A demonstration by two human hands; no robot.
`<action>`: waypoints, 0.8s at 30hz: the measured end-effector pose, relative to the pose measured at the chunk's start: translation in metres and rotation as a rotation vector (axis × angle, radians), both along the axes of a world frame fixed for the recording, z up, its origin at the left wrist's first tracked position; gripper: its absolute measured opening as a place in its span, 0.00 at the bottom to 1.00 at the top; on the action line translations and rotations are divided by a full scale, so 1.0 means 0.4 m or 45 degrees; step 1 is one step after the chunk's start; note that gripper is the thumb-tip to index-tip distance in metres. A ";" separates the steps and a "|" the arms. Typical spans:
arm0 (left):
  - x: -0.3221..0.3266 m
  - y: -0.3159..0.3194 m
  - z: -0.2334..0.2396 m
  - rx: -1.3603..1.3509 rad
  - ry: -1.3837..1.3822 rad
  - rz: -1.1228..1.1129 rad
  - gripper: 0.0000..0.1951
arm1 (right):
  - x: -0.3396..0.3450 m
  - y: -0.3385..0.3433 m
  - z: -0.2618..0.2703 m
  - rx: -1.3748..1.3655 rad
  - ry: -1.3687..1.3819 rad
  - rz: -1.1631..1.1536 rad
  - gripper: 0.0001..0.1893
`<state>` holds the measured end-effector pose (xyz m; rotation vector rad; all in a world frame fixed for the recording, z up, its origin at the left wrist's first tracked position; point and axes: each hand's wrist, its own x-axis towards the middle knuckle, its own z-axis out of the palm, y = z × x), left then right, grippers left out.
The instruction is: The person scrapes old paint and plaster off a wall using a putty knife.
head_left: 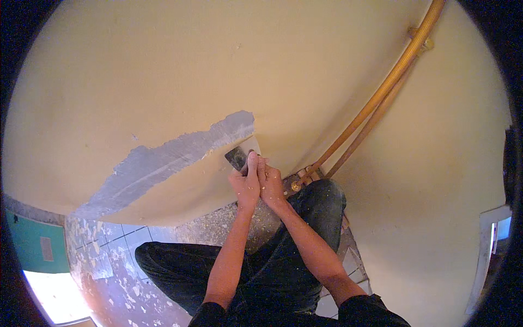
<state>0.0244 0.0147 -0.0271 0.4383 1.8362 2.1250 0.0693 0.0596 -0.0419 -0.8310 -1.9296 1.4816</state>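
Both of my hands are together on a flat scraper [238,157], low against the painted wall [163,81]. Part of the scraper's face looks dark and part pale; the handle is mostly hidden by my fingers. My left hand [246,190] grips it from the left, thumb pointing up along it. Wrapped in from the right is my right hand [271,182], pressed against the left one. Just above and left of the scraper runs a long bare grey patch [151,167], ragged along its upper edge, where the beige paint is gone. Small paint flakes cling to both hands.
Two yellow-brown pipes [367,110] run down the wall corner to the floor, right of my hands. Paint chips litter the tiled floor [122,245]. My bent knees [318,204] flank my forearms. A green panel [36,241] stands at far left, a white frame [484,253] at far right.
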 end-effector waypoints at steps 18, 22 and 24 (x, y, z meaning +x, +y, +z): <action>-0.027 0.016 0.051 0.008 0.117 0.031 0.12 | -0.039 0.006 0.019 0.154 0.024 -0.090 0.25; -0.041 0.008 0.070 -0.024 0.042 0.001 0.11 | -0.058 0.012 0.021 0.156 0.105 -0.057 0.25; -0.052 0.017 0.096 -0.028 0.137 0.037 0.12 | -0.068 0.027 0.050 0.183 0.092 -0.025 0.25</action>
